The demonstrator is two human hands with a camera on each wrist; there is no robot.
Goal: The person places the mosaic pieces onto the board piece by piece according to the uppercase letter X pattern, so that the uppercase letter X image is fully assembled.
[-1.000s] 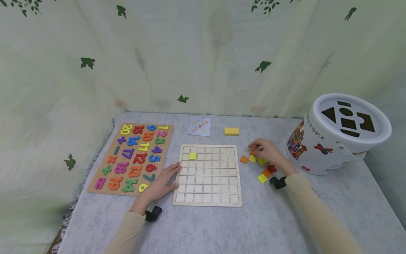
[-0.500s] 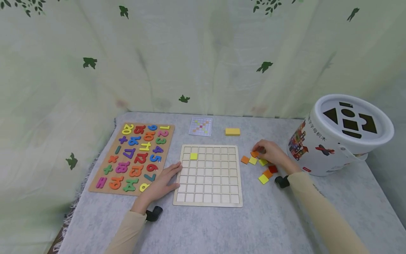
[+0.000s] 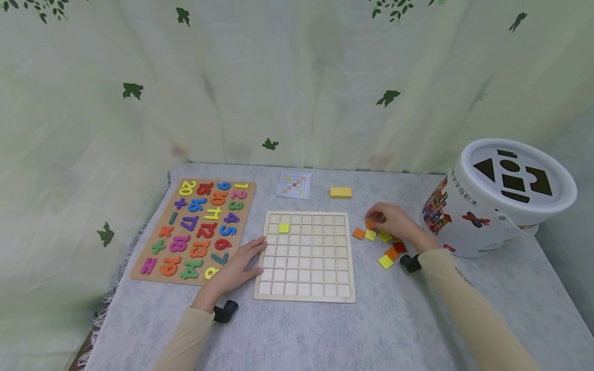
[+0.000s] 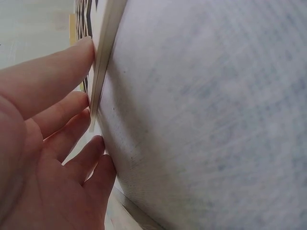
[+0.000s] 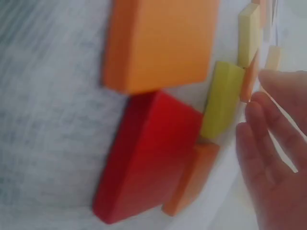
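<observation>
My left hand (image 3: 235, 268) rests at the left edge of a wooden grid board (image 3: 303, 299), its fingers spread and nearly straight. In the left wrist view, fingertips (image 4: 86, 47) touch the board's edge (image 4: 104, 52). One yellow tile (image 3: 283, 228) sits in an upper-left square. To the right of the board, my right hand (image 3: 394, 222) pinches an orange tile (image 3: 369, 225) between thumb and fingertips. Loose square tiles lie around it: orange (image 3: 359, 233), yellow (image 3: 385, 262) and red (image 3: 399, 248). The right palm hides part of this group.
A number puzzle board (image 3: 192, 232) lies at the left. Behind the grid board are a patterned card (image 3: 294, 185) and a yellow block (image 3: 341, 192). A white bucket (image 3: 473, 226) with a shape-hole lid stands at the right, close to my right forearm.
My right hand shifts slightly right, then back left with the orange tile at its fingertips. The left hand stays against the board. The head view drifts a little.
</observation>
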